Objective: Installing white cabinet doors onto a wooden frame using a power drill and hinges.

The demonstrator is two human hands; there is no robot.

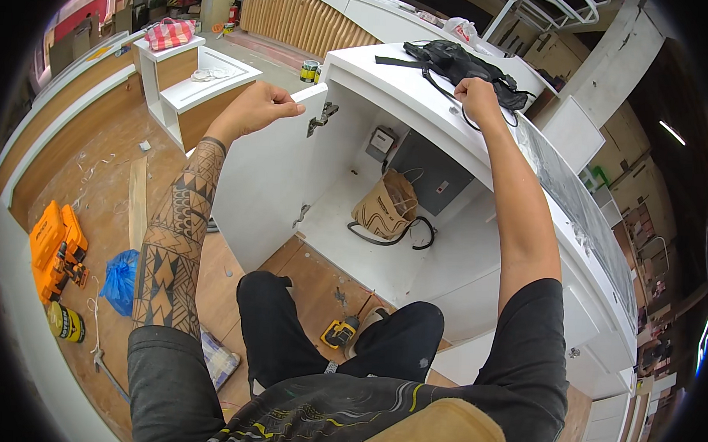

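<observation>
My left hand [258, 111] is closed over the top edge of a white cabinet door [266, 179], which stands swung out to the left. Two metal hinges, an upper hinge [322, 119] and a lower hinge [300, 214], sit along the door's inner side. My right hand [478, 101] is a closed fist over the white countertop [375, 72], beside a black bag [461, 63] with straps. What the fist holds, if anything, is hidden. Within the cabinet are a brown paper bag [384, 206], a black cable [425, 237], a grey panel box [430, 173] and a small meter [382, 142].
A yellow drill [339, 333] lies on the floor between my legs. To the left are an orange tool case [55, 246], a blue plastic bag [121, 281], a paint can [66, 322] and a wooden strip [138, 202]. A white shelf unit [210, 91] stands behind the door.
</observation>
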